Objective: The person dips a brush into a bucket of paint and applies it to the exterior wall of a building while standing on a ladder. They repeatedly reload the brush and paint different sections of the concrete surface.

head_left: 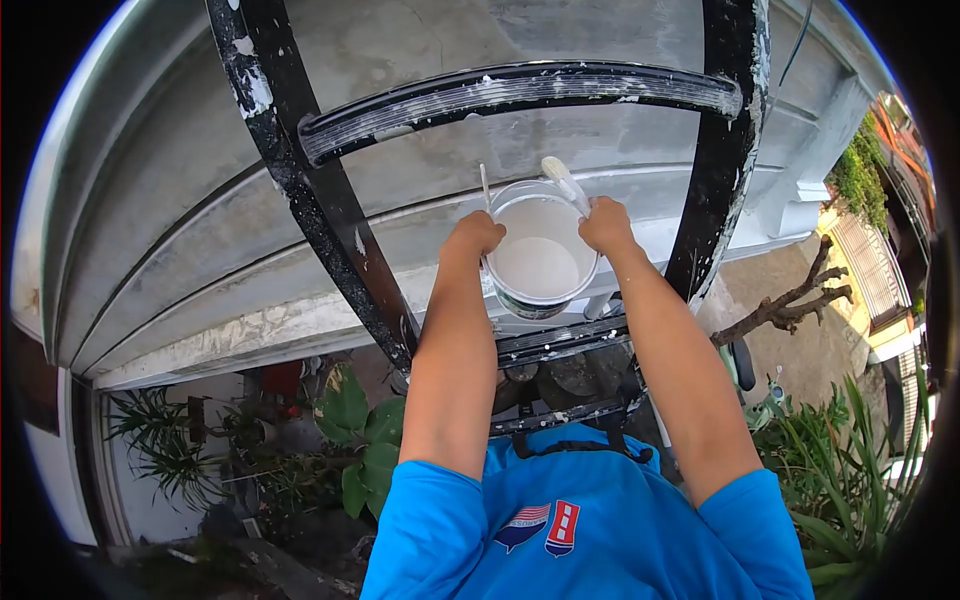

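Observation:
A white paint bucket [540, 218] stands upright between my hands, with off-white paint [538, 268] in its lower part. My left hand [474, 238] is closed at the left side of its rim, where a thin pale stick [485, 188] sticks up above the fingers. At the right side of the rim, my right hand [607, 226] is closed around a paintbrush [566, 184]. The white-coated bristles point up and to the left, over the bucket's far edge. Both forearms reach through the side rails of a black ladder.
The paint-spattered ladder [520, 92] frames the bucket, one rung above it and another just below. Behind is a curved grey concrete wall [400, 130] with ledges. Far below are plants [370, 440], a cut branch [790, 300] and paved ground [830, 335].

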`<state>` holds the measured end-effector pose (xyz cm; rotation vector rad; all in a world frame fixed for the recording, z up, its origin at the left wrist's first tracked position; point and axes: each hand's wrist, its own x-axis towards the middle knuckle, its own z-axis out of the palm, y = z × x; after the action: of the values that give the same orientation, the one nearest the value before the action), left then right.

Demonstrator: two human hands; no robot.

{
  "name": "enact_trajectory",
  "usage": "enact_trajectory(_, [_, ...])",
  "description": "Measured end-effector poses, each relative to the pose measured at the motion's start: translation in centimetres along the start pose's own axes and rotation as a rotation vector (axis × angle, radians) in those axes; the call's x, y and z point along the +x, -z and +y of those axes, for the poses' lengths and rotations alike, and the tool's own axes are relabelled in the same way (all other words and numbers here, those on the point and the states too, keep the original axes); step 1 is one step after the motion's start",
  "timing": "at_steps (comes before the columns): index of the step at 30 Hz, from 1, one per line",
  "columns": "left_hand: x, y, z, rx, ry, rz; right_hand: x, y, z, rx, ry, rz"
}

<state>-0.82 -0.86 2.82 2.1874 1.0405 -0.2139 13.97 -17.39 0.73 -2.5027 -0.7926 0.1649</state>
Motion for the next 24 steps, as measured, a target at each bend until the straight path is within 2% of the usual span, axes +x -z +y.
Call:
enact_trajectory(11, [-0.5,0.8,0.4,0.000,0.063,-0.067,-0.5,0.7,-1.2,0.040,-0.114,-0.020])
enact_trajectory(14, [-1.3,2.0,1.2,0.190,-0.023,0.024,-0.8,1.0,-1.4,0.051,-0.143,-0.020])
enact_trajectory(15, [-3.1,2.1,2.2,0.250,-0.018,0.114,-0.8,1.1,-1.4,0.053,-0.148,-0.023])
enact_trajectory(18, [-7.5,2.5,4.3,0.316,-0.097,0.169,-0.7,1.0,-1.4,0.042,-0.147,-0.028])
enact_trajectory(20, [-11.5,2.6,5.0,0.319,-0.303,0.072,-0.5,1.0,-1.3,0.038,-0.145,-0.022])
enact_trajectory(22, [-16.5,2.8,4.3,-0.129,-0.707,-0.122,-0.4,0.7,-1.1,0.056,-0.154,-0.005])
enact_trajectory(24, [-20.5,4.5,3.1,-0.561,-1.220,-0.444,-0.7,0.7,-1.2,0.070,-0.184,-0.033])
